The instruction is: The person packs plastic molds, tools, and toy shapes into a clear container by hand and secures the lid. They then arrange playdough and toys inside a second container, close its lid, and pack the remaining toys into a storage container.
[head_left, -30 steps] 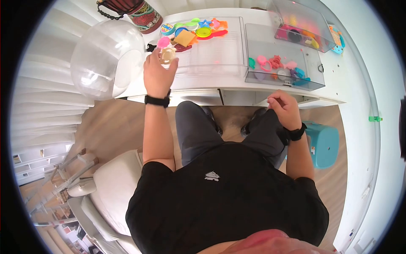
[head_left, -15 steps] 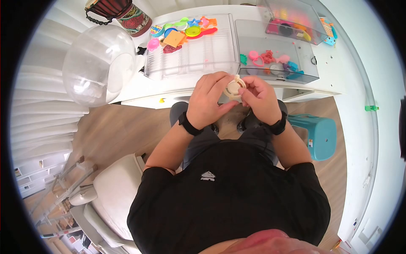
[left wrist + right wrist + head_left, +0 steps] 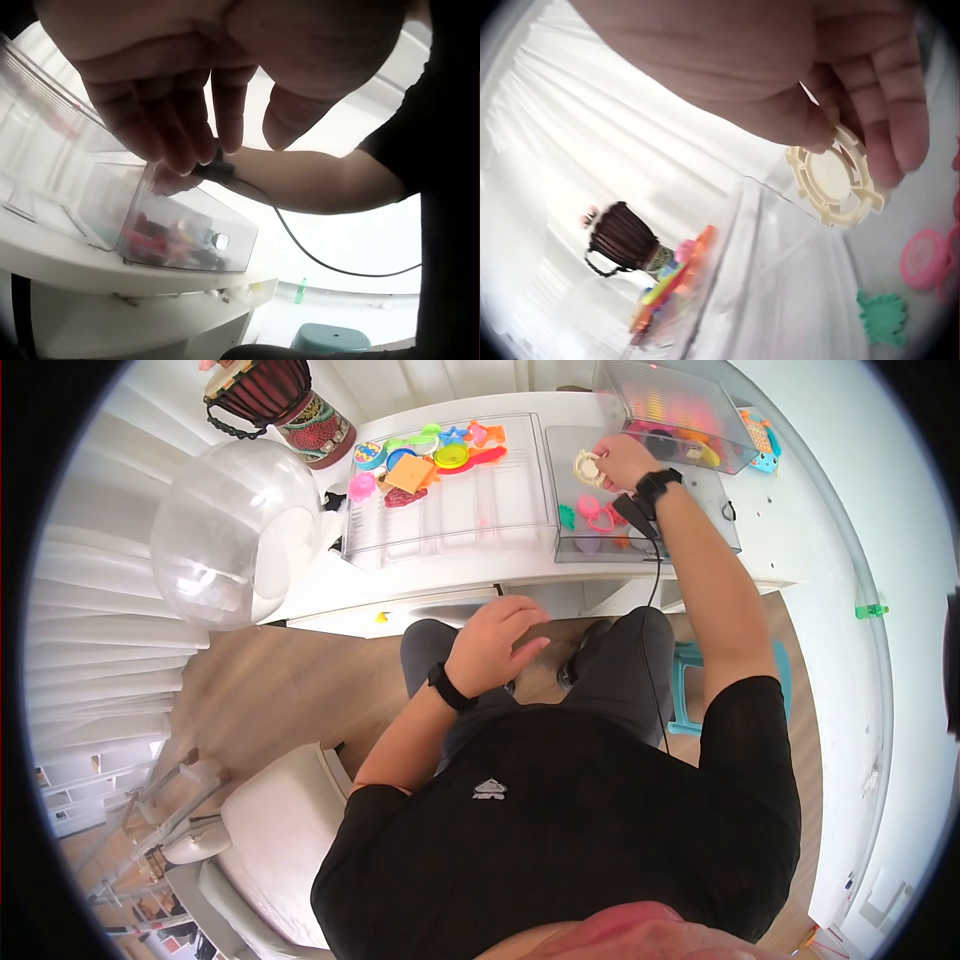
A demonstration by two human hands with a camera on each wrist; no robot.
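My right hand [image 3: 625, 460] pinches a cream plastic cutter mould [image 3: 587, 467] between thumb and fingers, above the grey clear box on the right. In the right wrist view the mould [image 3: 804, 182] is a round openwork ring with small lobes on its edge. Below it in the box are a green scalloped mould [image 3: 883, 319], a round pink mould [image 3: 924, 259] and other small pieces. My left hand [image 3: 495, 645] hovers over the lap before the table edge, fingers loosely bent and holding nothing. The left wrist view shows that hand's palm and fingers up close.
A clear tray [image 3: 450, 550] on the left carries a bunch of colourful moulds and an orange square. Behind the grey box [image 3: 650, 550] stands a second clear box [image 3: 690, 405] with bright pieces. A clear globe [image 3: 225, 530] and a drum [image 3: 315, 435] stand left. A cable hangs from the right wrist.
My left hand brought the cream mould from the left tray to the middle, where both hands touched it. The right hand has carried it over the right box; the left has drawn back.
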